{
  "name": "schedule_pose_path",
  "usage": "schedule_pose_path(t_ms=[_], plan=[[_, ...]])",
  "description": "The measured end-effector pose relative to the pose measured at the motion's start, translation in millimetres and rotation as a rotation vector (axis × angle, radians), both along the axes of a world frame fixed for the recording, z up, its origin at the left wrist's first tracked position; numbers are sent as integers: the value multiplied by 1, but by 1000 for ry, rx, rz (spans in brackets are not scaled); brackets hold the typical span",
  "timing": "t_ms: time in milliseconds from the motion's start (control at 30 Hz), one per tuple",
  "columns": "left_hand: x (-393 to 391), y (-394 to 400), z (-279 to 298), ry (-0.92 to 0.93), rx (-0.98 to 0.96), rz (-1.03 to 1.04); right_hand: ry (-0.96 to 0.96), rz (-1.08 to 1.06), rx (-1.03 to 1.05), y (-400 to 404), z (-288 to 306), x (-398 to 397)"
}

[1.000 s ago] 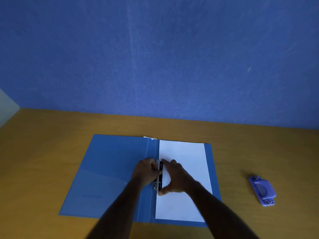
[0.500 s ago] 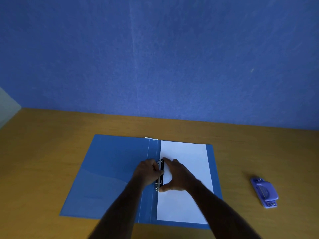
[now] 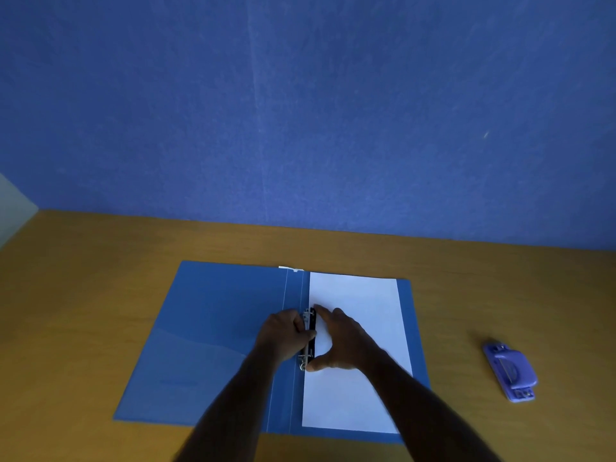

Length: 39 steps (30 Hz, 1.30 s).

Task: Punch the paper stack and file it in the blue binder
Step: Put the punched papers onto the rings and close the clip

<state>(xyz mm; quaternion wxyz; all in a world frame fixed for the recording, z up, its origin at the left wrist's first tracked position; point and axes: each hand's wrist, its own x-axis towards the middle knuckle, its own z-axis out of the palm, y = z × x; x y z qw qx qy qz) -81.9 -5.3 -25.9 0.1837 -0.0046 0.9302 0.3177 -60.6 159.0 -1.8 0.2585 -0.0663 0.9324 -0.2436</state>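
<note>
Both hands hide part of the ring mechanism (image 3: 311, 331)

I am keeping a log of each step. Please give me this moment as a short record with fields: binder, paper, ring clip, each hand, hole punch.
binder: blue binder lies open on the table
paper: paper stack on the binder's right half
ring clip: black ring mechanism at the spine
left hand: left hand grips the mechanism
right hand: right hand spread on the paper, fingertip and thumb at the mechanism
hole punch: purple hole punch apart, on the right
</note>
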Motion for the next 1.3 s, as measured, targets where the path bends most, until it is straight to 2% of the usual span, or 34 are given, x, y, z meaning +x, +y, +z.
schedule_pose_path(t_ms=[400,533,633,767,867,933,1067,1167,1300], plan=[[5,1,3,-19,46,26,-64,-38,-67,4,-1,0],[6,-2,5,-1,96,25,-97,-84,-180,14,1,5],[10,-6,6,57,143,35,6,-218,-278,25,0,14],[21,2,12,234,206,23,291,-516,-300,45,-5,35],[37,24,18,407,140,-205,431,-687,-158,66,-7,52],[51,43,18,461,80,-373,404,-748,-46,79,-9,64],[74,74,6,399,-79,-557,219,-809,57,93,-15,80],[80,86,-2,330,-140,-580,152,-836,33,95,-14,83],[79,89,-9,265,-65,-493,81,-949,-114,95,-12,82]])
